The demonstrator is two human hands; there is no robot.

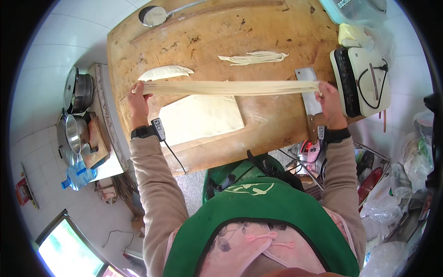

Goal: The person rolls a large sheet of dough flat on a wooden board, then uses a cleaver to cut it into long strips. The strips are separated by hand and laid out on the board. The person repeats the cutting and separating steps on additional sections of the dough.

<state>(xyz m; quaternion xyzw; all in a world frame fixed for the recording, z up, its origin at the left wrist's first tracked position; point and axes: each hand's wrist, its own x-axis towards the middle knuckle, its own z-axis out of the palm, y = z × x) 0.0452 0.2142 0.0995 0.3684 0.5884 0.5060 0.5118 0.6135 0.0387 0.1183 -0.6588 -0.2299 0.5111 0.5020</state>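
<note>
A bundle of long dough noodles [225, 88] is stretched level above the wooden board [263, 117]. My left hand [139, 100] grips one end, and my right hand [328, 98] holds the other. Beneath the strands lies a folded sheet of dough [204, 117] with a straight cut edge. Just beyond them, a curved piece of dough [165, 72] rests on the board. Farther back sits a small heap of cut noodles [254, 58]. A broad cleaver [309, 90] lies by my right hand, its blade partly covered by the noodle ends.
A ladle with flour [155, 16] and a long rolling pin [207, 18] lie at the far edge. To the right stands an induction cooker [363, 81] with a coiled cord. Pots [81, 90] and a blue water bottle [81, 176] occupy the left side.
</note>
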